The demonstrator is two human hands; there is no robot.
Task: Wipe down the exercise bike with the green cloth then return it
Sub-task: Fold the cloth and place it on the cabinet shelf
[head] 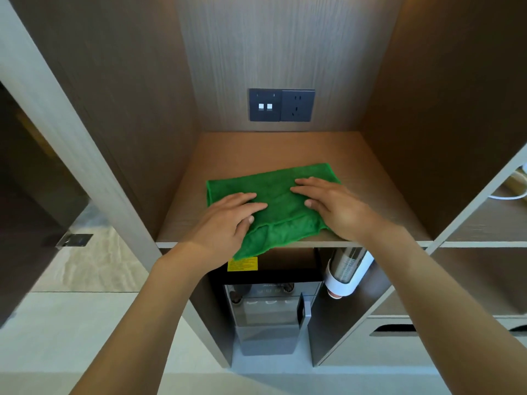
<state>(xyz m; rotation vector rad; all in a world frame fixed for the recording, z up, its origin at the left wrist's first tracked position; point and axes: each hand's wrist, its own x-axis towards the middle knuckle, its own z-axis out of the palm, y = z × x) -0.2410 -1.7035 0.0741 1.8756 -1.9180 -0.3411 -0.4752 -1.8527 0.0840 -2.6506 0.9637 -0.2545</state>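
Observation:
A folded green cloth [281, 195] lies on a wooden shelf [370, 178] inside a brown cabinet niche. Its near corner hangs over the shelf's front edge. My left hand [228, 216] rests flat on the cloth's left part, fingers spread and pointing right. My right hand [332, 205] lies flat on the cloth's right part, fingers pointing left. Neither hand grips the cloth. No exercise bike is in view.
A dark socket and switch panel [281, 105] sits on the niche's back wall. Below the shelf stand a water dispenser [268, 315] and a cup holder [346, 273]. More shelf compartments [484, 223] lie to the right, a dark door [34, 201] to the left.

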